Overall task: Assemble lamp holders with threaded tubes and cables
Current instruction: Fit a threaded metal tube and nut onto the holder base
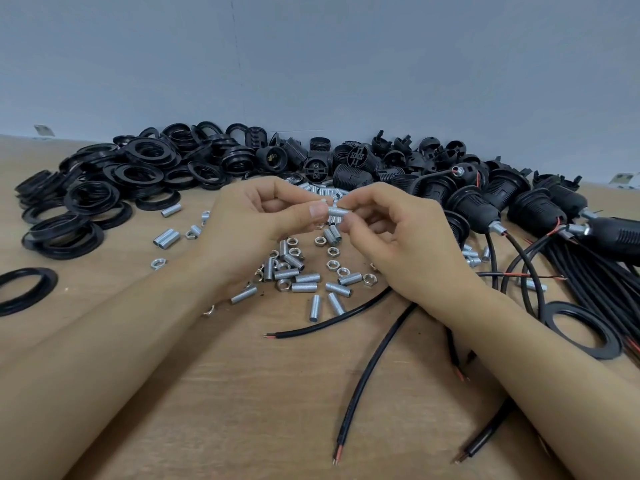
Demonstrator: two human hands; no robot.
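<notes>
A short silver threaded tube (337, 212) is held level above the table between both hands. My left hand (256, 223) pinches its left end with thumb and fingers. My right hand (391, 233) pinches its right end the same way. Below them lie several loose threaded tubes (304, 278) and hex nuts (333, 252). Black lamp holder bodies (356, 161) are heaped at the back. Several loose black cables (367, 368) with bared red ends lie in front of my right forearm.
A large heap of black rings (114, 181) fills the back left, with single rings at the left edge (24, 289) and right (581, 329). Finished holders with cables (540, 209) are stacked at the right. The wooden table (242, 393) meets a grey wall behind.
</notes>
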